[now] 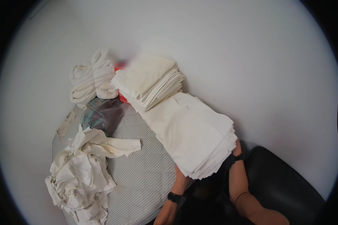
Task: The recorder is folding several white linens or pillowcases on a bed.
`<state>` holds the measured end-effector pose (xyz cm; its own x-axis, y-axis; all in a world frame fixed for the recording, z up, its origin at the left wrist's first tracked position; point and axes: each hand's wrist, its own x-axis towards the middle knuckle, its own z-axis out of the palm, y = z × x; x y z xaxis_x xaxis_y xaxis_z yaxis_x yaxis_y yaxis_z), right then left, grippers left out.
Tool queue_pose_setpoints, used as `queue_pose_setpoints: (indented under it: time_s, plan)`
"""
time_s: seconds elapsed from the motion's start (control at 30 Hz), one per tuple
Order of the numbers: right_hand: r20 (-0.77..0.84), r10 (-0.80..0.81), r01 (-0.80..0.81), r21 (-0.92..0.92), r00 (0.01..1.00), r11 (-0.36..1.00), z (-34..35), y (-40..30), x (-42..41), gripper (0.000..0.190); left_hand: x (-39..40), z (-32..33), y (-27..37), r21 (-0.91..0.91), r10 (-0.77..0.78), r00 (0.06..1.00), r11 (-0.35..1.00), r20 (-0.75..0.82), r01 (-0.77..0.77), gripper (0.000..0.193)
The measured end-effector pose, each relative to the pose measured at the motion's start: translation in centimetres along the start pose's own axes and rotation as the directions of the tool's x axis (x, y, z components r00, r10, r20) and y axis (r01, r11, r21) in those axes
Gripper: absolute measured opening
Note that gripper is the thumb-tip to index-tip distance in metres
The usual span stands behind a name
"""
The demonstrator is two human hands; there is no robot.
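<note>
A thick stack of flat white cloths [195, 132] lies with its near end between my two hands. My left hand [181, 173] reaches under its near left edge, the fingers hidden by the cloth. At the near right edge my right hand [237, 148] holds the stack from the side, its fingers hidden too. A second pile of folded cream-white cloths [152, 78] rests on the far end of the stack. To the left, a loose heap of crumpled white cloth strips [83, 174] covers part of the striped table cover [138, 168].
A rolled, quilted white bundle [94, 80] sits at the far left, beside a red object [124, 98] partly under the folded pile. Before it lies a printed clear plastic bag [101, 114] with dark contents. A black chair [276, 180] stands at my right, near the white wall [242, 56].
</note>
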<state>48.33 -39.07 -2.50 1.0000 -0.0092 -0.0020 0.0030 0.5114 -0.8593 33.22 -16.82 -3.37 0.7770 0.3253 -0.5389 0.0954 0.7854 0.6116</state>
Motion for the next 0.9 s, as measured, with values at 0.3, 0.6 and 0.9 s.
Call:
queue_pose_setpoints:
  time_s: [0.3, 0.6, 0.9]
  plan:
    - [-0.095, 0.049, -0.044, 0.05, 0.994, 0.998, -4.4, 2.8, -2.4, 0.047, 2.4, 2.1, 1.0, 0.124, 0.244, 0.918, 0.948, 0.313, -0.294, 0.07]
    - [-0.192, 0.23, -0.11, 0.489, 0.954, 0.865, -1.0, 5.5, -5.1, 0.055, 1.3, -3.5, -1.1, 0.43, 0.307, 0.85, 0.758, 0.427, -0.49, 0.065]
    - [-0.247, -0.113, 0.16, 0.18, 0.962, 0.97, -4.0, 13.0, -9.6, 0.062, 4.8, -2.3, -2.8, 0.398, 0.285, 0.721, 0.679, 0.632, -0.616, 0.072]
